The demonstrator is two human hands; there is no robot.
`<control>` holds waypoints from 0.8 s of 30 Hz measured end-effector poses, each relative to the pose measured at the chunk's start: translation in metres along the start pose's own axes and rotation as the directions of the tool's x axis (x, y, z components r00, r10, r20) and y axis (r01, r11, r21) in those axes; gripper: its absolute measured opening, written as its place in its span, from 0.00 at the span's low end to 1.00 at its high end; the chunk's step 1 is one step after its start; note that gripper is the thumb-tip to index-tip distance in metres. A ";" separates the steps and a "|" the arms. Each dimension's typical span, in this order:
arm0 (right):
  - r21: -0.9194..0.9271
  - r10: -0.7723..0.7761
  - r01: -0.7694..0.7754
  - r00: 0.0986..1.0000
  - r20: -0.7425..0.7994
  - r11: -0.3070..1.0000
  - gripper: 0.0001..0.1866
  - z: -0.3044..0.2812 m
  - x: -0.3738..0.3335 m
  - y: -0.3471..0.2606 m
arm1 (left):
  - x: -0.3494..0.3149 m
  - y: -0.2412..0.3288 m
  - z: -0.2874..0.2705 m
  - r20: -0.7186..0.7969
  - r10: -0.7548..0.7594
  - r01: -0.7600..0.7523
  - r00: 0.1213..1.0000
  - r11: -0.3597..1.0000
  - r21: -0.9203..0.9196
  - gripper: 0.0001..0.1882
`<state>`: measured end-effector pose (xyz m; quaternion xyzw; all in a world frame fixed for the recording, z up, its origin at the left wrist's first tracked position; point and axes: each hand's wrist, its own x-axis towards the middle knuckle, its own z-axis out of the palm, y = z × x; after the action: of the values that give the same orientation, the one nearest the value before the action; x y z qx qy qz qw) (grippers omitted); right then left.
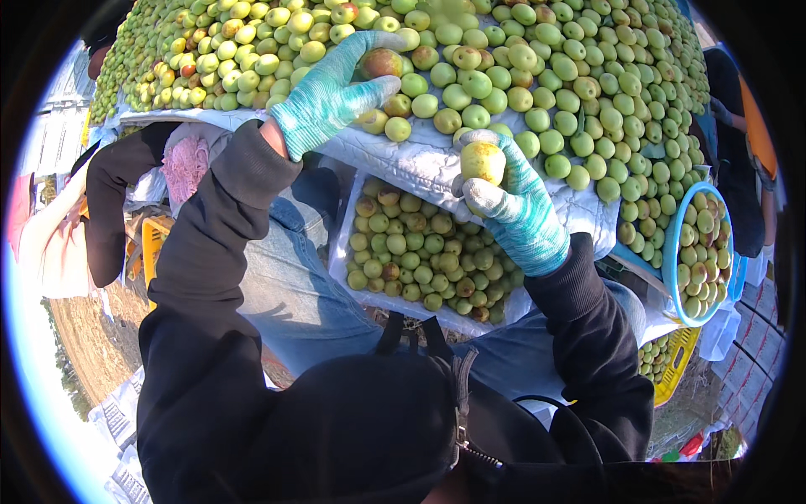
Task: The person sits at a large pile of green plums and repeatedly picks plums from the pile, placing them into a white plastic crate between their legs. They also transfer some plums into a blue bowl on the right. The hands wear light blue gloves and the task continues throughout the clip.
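A teal-striped glove with grey fingertips covers each of my hands. My left hand (pixel 332 92) is at the near edge of the heap, thumb and fingers closed around a reddish-brown jujube (pixel 382 64). Closer to me, my right hand (pixel 525 206) grips a yellow-green jujube (pixel 483 162) with brown marks between thumb and fingers, above the cloth edge. The big heap of green jujubes (pixel 554 63) spreads over a pale quilted cloth (pixel 428 160). Below my hands, between my legs, stands a white crate (pixel 340 244) holding many green and browned jujubes.
At the right, a light-blue basket (pixel 669 260) full of jujubes tilts beside the heap. A yellow crate (pixel 676 370) with jujubes sits below it, and another yellow crate (pixel 155 244) is at the left. Other people's dark sleeves (pixel 117 202) show at both sides.
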<state>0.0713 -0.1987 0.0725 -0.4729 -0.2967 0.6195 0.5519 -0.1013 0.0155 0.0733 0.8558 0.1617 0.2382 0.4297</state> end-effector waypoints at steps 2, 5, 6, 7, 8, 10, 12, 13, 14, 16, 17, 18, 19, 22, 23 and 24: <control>-0.094 0.018 -0.013 0.998 0.052 0.995 0.32 0.001 -0.012 0.007 | -0.040 0.015 0.010 0.096 -0.174 0.182 0.980 0.980 -0.085 0.25; -0.298 0.101 -0.070 0.991 0.091 0.952 0.32 0.001 -0.039 0.024 | -0.095 0.012 0.023 0.091 -0.065 0.074 0.994 0.992 -0.100 0.23; -0.420 0.085 -0.038 0.992 0.092 0.907 0.32 -0.001 -0.044 0.032 | -0.114 0.007 0.030 0.094 -0.129 0.138 0.987 0.985 -0.105 0.23; -0.360 0.178 -0.156 0.984 0.029 0.920 0.31 0.000 -0.050 0.044 | -0.137 0.002 0.039 0.153 -0.278 0.302 0.948 0.939 -0.164 0.24; -0.295 0.279 -0.257 0.960 0.034 0.920 0.31 -0.001 -0.056 0.055 | -0.158 -0.005 0.048 0.204 -0.408 0.445 0.890 0.874 -0.193 0.24; -0.312 0.198 -0.191 0.980 -0.010 0.931 0.29 0.006 -0.060 0.089 | -0.189 -0.021 0.067 0.284 -0.530 0.574 0.799 0.813 -0.097 0.26; -0.351 0.191 -0.200 0.980 -0.062 0.915 0.28 0.015 -0.070 0.121 | -0.214 -0.034 0.078 0.289 -0.490 0.514 0.823 0.858 -0.008 0.25; -0.363 0.194 -0.224 0.974 -0.117 0.905 0.29 0.021 -0.071 0.139 | -0.223 -0.039 0.082 0.322 -0.493 0.513 0.808 0.858 0.025 0.25; -0.374 0.158 -0.200 0.978 -0.138 0.906 0.30 0.028 -0.072 0.156 | -0.229 -0.044 0.084 0.357 -0.522 0.534 0.775 0.843 0.072 0.25; -0.807 0.004 -0.172 0.979 -0.206 0.564 0.30 0.042 -0.069 0.189 | -0.236 -0.052 0.085 0.391 -0.584 0.580 0.711 0.802 0.143 0.23; -0.816 -0.008 -0.148 0.983 -0.184 0.558 0.30 0.045 -0.068 0.200 | -0.238 -0.054 0.085 0.413 -0.561 0.592 0.717 0.803 0.063 0.24; -0.854 -0.015 -0.177 0.977 -0.211 0.489 0.30 0.048 -0.067 0.209 | -0.238 -0.058 0.085 0.443 -0.616 0.662 0.652 0.747 0.064 0.25; -0.879 -0.025 -0.190 0.975 -0.223 0.437 0.30 0.050 -0.066 0.215 | -0.239 -0.061 0.085 0.443 -0.618 0.668 0.650 0.742 0.054 0.26; -0.913 -0.003 -0.244 0.966 -0.259 0.327 0.30 0.051 -0.061 0.222 | -0.241 -0.069 0.090 0.410 -0.609 0.686 0.679 0.726 -0.057 0.25; -0.923 0.015 -0.257 0.964 -0.264 0.287 0.30 0.051 -0.060 0.221 | -0.242 -0.071 0.092 0.392 -0.582 0.632 0.712 0.775 0.001 0.25; -0.942 0.042 -0.245 0.969 -0.242 0.231 0.29 0.050 -0.059 0.220 | -0.243 -0.073 0.095 0.374 -0.520 0.551 0.768 0.834 0.029 0.25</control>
<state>-0.0664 -0.2952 -0.0894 -0.7860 -0.5221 0.3129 0.1083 -0.2574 -0.1217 -0.1007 0.7843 0.3060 -0.0519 0.5372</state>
